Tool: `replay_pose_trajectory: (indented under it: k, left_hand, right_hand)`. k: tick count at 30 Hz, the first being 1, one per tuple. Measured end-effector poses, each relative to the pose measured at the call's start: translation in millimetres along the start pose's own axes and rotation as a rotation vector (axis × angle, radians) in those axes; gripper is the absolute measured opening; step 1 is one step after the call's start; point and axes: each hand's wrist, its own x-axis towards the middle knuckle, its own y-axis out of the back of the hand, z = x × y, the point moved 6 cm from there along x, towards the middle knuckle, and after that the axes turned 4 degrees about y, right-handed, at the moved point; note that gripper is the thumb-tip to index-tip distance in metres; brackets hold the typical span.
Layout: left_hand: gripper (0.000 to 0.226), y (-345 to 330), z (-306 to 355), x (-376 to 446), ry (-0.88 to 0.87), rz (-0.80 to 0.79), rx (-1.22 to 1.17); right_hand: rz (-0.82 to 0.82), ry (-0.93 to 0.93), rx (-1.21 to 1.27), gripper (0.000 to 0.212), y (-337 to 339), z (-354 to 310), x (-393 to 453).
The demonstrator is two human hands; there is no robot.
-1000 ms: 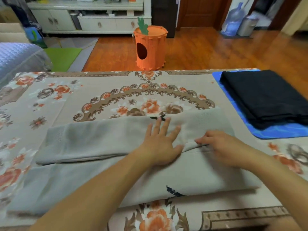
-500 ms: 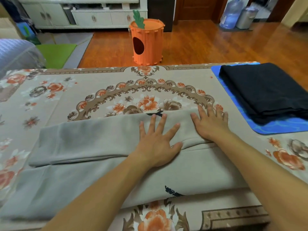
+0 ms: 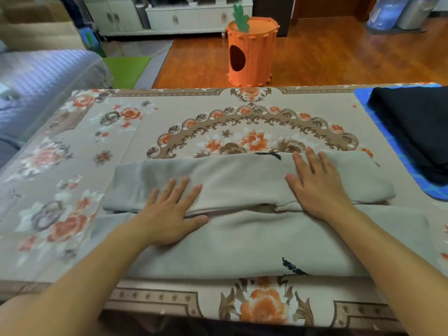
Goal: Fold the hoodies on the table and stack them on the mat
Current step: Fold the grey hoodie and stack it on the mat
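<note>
Grey hoodie [image 3: 242, 238], part-folded: lower centre, on floral table [image 3: 121, 146]. Left hand [image 3: 169, 214]: flat, fingers spread, pressing folded flap. Right hand [image 3: 320, 185]: flat, fingers spread, on same flap. Blue mat [image 3: 388, 141]: right edge, bearing folded black hoodie [image 3: 417, 127]. Orange carrot-shaped barrel [image 3: 252, 52]: top centre, on floor.

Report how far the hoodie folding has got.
Done: a dark folded hoodie already lies on the blue mat. In hand: the grey hoodie lies partly folded on the table, left hand and right hand pressing flat on its folded-over part. Left: finishing its folds and stacking it on the mat.
</note>
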Motion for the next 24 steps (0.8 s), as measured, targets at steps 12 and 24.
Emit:
replay_pose_trajectory:
  k: [12, 24]
  left_hand:
    - [0.072, -19, -40, -40, 0.018, 0.004, -0.028]
    - [0.064, 6, -156, -27, 0.716, 0.197, -0.517]
  right_hand:
    - [-0.289, 0.513, -0.068, 0.077, 0, -84, -65]
    - [-0.112, 0.459, -0.095, 0.080, -9, -94, -31]
